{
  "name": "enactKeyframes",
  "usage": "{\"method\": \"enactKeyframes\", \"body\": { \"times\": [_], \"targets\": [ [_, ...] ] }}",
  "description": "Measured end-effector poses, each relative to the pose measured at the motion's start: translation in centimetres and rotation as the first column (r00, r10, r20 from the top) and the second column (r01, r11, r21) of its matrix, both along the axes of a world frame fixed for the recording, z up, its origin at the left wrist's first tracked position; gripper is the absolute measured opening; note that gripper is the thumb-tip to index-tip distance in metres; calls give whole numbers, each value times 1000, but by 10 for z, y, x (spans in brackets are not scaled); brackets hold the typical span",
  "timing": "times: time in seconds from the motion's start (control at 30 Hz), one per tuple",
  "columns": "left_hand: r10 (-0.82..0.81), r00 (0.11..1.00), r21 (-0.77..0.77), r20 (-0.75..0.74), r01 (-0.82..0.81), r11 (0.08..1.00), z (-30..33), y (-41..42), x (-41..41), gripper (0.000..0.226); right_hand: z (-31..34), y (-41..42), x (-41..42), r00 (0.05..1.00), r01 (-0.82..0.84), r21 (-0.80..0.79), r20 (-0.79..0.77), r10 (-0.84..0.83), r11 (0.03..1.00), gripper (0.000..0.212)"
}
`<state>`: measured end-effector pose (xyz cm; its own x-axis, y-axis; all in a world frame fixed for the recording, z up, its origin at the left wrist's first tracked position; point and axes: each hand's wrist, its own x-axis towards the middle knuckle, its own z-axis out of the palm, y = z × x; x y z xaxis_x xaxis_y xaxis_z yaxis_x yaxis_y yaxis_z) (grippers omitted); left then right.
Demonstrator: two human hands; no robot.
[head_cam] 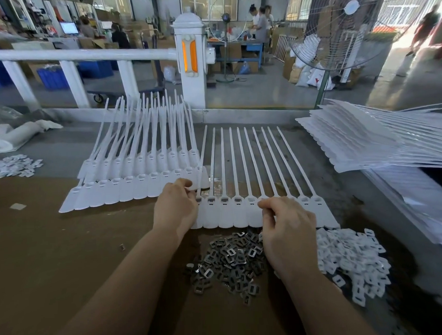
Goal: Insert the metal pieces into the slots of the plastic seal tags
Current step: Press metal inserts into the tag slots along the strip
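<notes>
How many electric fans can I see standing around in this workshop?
2. A large fan stands at the upper right of the view. A smaller pedestal fan stands farther back near the middle, beside the blue workbench. Others may be hidden.

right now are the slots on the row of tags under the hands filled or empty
Partly filled, as far as shows: the row of tags has metal in several left slots; the far-right slot looks empty, others hidden by the right hand.

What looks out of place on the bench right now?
One stray metal piece lies alone on the brown surface, left of the main metal pile. A small white piece also sits alone far left.
</notes>
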<state>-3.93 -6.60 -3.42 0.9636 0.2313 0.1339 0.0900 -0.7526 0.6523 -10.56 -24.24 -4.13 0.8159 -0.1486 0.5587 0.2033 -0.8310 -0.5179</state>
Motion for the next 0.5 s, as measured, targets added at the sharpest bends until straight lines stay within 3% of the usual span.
{"method": "enactKeyframes", "body": {
  "times": [0.13,0.3,0.5],
  "targets": [
    [34,999,-118,1,-34,993,2,-2,3,28,-4,0,0,987,93,-153,-118,-112,984,23],
    [78,996,-331,-41,-87,940,3,1,5,28,-1,-1,2,970,87,-170,-211,-123,982,27],
    [4,996,-405,-86,-38,913,-1,-1,8,28,1,2,0,974,96,-141,-192,-122,985,21]
  ]
}}
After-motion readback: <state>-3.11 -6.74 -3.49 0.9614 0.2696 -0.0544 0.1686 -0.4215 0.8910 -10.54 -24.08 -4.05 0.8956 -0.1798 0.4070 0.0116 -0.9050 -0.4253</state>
